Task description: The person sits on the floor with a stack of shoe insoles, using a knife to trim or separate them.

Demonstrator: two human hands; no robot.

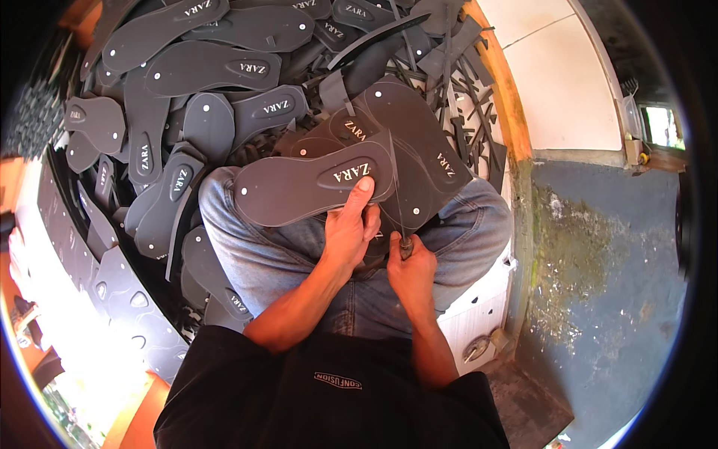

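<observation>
My left hand (348, 228) grips a dark grey sandal sole (284, 191) at its right end, the thumb pressed on the raised oval pad with pale lettering. Across my lap, under that sole, rests a dark foam sheet (407, 123) with more footbed shapes moulded in it. My right hand (413, 273) is closed round the short handle of a knife (406, 244). Its thin blade points away from me, over the sheet and close to the sole's right end. Where the cutting edge meets the foam is hard to make out.
Loose cut soles (213, 67) lie in a heap ahead and to my left. Thin dark offcut strips (467, 112) are scattered at the far right. Beyond a wooden edge (508, 90) are pale tiles (561, 90) and a worn blue-grey floor (621, 247). Uncut sheets (123, 284) sit at left.
</observation>
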